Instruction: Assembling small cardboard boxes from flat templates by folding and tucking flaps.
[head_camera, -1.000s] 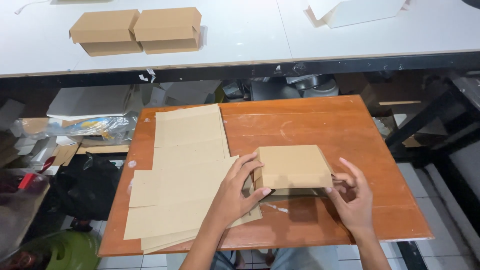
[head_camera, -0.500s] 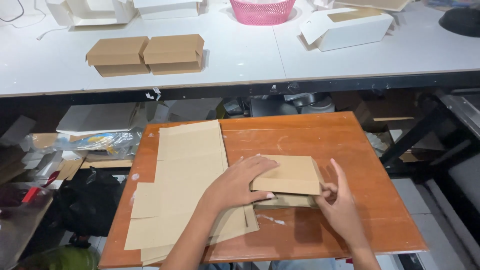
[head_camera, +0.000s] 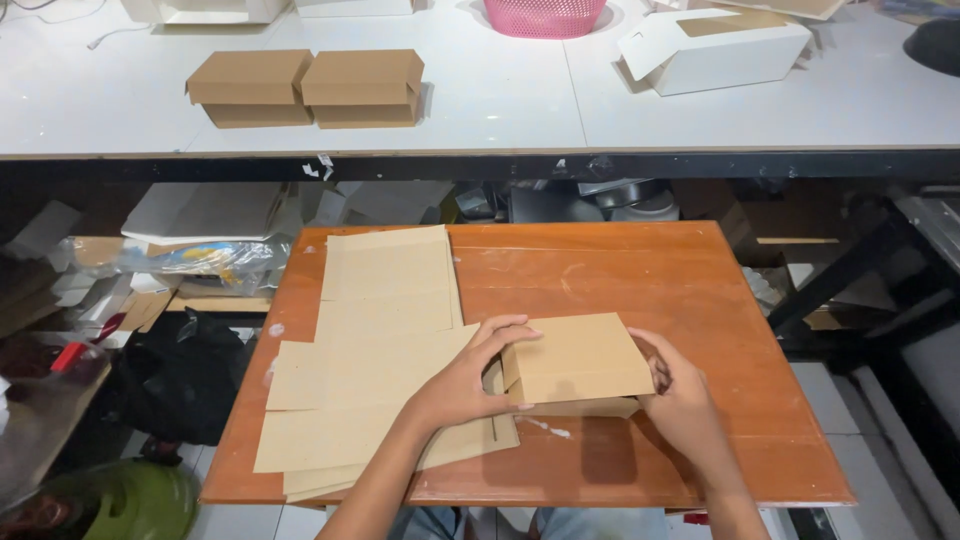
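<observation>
**Both hands on a half-folded box**

While our left hand (head_camera: 465, 385) clasps the box (head_camera: 575, 362) at its left edge, thumb on top, our right hand (head_camera: 680, 400) grips the right end, so the lid seems held level from both sides. Beneath both lies the wooden table (head_camera: 700, 290). Just left of the left hand a stack of flat blanks (head_camera: 385, 330) lies fanned, within easy reach. Well beyond, on the white bench (head_camera: 500, 110), stand two finished boxes (head_camera: 310, 88), apart from the blanks.

Right fingertips: hidden behind brown box (head_camera: 578, 362)
Pink basket (head_camera: 545, 15): top cut off
Flat cardboard stack (head_camera: 375, 350): partly under left hand (head_camera: 470, 385)
</observation>
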